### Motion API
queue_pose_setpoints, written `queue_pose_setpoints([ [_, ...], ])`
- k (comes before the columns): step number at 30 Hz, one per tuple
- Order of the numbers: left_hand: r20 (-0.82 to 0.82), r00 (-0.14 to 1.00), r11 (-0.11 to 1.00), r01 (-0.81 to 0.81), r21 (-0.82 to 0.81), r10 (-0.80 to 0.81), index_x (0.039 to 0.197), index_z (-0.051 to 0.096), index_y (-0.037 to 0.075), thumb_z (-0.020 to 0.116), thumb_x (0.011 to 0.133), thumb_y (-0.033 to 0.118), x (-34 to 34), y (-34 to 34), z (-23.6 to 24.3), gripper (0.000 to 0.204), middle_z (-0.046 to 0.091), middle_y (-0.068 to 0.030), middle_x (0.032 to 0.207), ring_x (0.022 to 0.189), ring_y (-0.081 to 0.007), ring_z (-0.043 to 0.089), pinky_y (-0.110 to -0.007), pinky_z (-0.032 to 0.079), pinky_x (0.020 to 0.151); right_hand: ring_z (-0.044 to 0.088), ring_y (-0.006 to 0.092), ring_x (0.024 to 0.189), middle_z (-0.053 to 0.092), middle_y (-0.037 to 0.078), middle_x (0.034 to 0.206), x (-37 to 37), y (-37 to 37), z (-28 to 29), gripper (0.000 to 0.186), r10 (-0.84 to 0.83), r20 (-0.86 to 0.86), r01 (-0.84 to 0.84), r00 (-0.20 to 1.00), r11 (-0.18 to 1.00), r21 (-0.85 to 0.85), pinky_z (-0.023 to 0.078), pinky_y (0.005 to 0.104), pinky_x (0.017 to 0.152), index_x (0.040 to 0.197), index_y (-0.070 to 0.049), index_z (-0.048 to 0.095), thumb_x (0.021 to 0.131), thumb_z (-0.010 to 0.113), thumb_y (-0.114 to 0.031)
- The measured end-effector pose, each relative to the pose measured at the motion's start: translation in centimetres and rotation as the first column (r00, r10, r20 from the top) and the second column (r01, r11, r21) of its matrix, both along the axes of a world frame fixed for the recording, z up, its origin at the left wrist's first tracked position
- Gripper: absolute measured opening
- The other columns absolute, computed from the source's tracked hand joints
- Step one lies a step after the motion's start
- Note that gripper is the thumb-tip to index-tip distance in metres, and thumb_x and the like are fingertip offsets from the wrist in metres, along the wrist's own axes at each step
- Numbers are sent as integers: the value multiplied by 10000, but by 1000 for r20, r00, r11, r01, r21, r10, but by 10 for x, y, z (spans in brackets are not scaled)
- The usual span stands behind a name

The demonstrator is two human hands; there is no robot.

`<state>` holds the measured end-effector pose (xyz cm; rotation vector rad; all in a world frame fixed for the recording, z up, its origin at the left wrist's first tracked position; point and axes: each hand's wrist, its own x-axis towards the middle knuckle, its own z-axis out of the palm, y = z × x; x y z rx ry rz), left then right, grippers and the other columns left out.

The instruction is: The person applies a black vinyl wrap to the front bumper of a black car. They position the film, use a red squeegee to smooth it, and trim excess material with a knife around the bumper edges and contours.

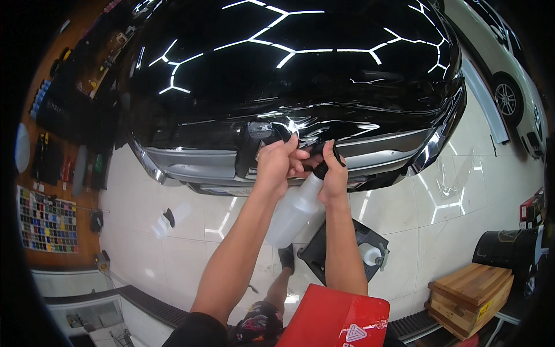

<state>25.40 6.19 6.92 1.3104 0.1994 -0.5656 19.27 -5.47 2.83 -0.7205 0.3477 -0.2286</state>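
Observation:
In front of me is the rear of a black car (277, 75), glossy and mirror-like. A thin black film (347, 124) lies over its lower part, wrinkled and creased near my hands. My left hand (276, 165) has its fingers curled at the film's edge and pinches it; the exact fingertip contact is partly hidden. My right hand (333, 176) is wrapped round the black neck of a translucent white spray bottle (293, 211), tilted with its base toward me. The bottle's spray head is mostly hidden by my fingers. Below the film runs a silver bumper strip (193, 162).
A black stool-like stand (321, 254) is below my right forearm, with another white spray bottle (370, 254) on it. A red pouch (341, 318) hangs close to me. To the right are a wooden box (471, 295) and a white car (509, 75). A colour-swatch board (47, 220) stands left.

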Motion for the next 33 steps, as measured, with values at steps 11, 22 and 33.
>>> queue_pose_setpoints([
  [11,348,928,857,-287,429,137,830,715,-71,634,1046,232,-15,-47,-7,381,687,-125,628,467,-169,646,-314,495,448,678,156,977,665,79,1082,-57,-12,-28,475,-5,-80,-10,997,981,-196,624,332,690,1295,9,657,1106,565,-418],
  [22,300,928,867,-328,375,221,890,736,-68,630,1039,211,-16,-58,-7,334,678,-93,648,511,-184,679,-268,516,458,674,253,1088,685,162,1201,-383,32,-205,521,-339,-390,-56,856,691,-721,513,363,987,1456,18,589,940,660,31],
  [33,338,845,793,-517,322,414,873,723,-37,667,1048,253,-13,-68,-27,344,664,-86,624,518,-187,680,-256,494,447,692,355,1083,724,188,1189,-440,-14,-259,574,-360,-355,-99,863,569,-817,522,420,996,1420,-43,656,865,799,-10],
])
